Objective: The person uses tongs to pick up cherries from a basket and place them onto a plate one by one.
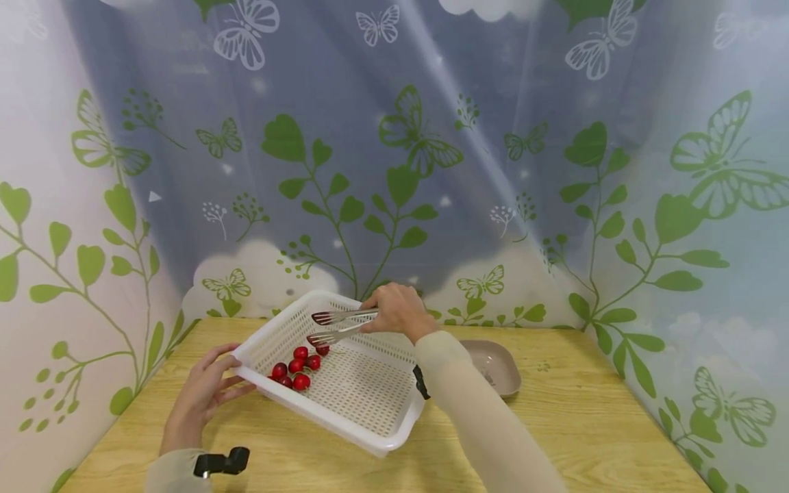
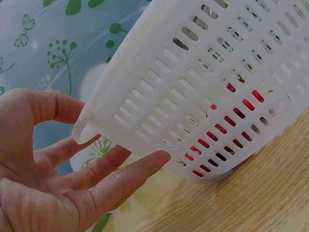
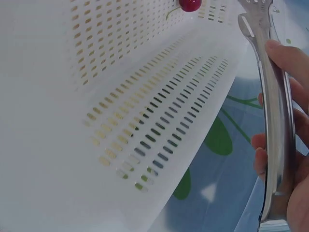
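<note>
A white perforated plastic basket (image 1: 370,404) stands askew on the table, with several red cherries (image 1: 301,381) gathered near its left corner. My left hand (image 1: 200,390) holds that corner by the rim, its fingers on both sides of the edge in the left wrist view. Over the basket's far side, my right hand (image 1: 397,311) grips metal tongs (image 3: 277,121) with slotted, fork-like ends. The tong ends stand apart above the cherries, and their tips look dark red in the head view. One cherry (image 3: 189,4) with a stem shows in the right wrist view.
A beige shallow dish (image 1: 502,370) lies to the right of the basket, partly hidden by my right forearm. The wooden table (image 1: 585,411) meets a curtain (image 1: 345,171) printed with leaves and butterflies at the back and sides.
</note>
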Motion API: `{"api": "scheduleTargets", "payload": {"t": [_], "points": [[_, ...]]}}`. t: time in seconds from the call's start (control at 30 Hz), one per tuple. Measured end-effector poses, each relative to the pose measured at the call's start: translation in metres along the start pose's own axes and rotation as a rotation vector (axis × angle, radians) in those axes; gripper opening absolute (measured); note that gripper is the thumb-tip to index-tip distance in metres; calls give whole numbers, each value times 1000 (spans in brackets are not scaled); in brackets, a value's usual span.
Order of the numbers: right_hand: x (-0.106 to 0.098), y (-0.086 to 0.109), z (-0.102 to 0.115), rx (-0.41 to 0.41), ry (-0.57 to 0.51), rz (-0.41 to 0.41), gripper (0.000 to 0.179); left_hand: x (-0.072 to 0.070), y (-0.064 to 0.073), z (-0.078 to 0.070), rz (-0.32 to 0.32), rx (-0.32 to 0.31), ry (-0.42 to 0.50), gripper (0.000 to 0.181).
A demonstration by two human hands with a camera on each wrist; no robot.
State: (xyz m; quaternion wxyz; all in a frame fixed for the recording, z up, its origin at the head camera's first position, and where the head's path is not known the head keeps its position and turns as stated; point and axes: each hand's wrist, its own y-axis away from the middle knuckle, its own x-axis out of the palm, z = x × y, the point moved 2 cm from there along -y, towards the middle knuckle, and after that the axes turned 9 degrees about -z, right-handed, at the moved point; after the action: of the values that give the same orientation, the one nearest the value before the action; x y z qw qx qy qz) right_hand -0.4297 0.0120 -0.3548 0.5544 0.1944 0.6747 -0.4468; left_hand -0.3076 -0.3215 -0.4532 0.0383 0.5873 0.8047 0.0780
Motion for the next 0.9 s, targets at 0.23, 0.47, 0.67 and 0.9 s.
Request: {"api": "scheduleTargets", "payload": {"t": [0.23, 0.47, 0.67, 0.9], "points": [[5, -8, 7, 34, -38, 29, 41, 1, 0, -1, -4, 0, -8, 52], [14, -11, 7, 69, -85, 34, 39, 0, 1, -1, -8, 10, -28, 52], [24, -11, 5, 125, -161, 43, 39, 0, 1, -1, -5, -3, -2, 47], [34, -10, 3, 171, -208, 59, 39, 1, 1, 0, -2, -4, 10, 45]]}}
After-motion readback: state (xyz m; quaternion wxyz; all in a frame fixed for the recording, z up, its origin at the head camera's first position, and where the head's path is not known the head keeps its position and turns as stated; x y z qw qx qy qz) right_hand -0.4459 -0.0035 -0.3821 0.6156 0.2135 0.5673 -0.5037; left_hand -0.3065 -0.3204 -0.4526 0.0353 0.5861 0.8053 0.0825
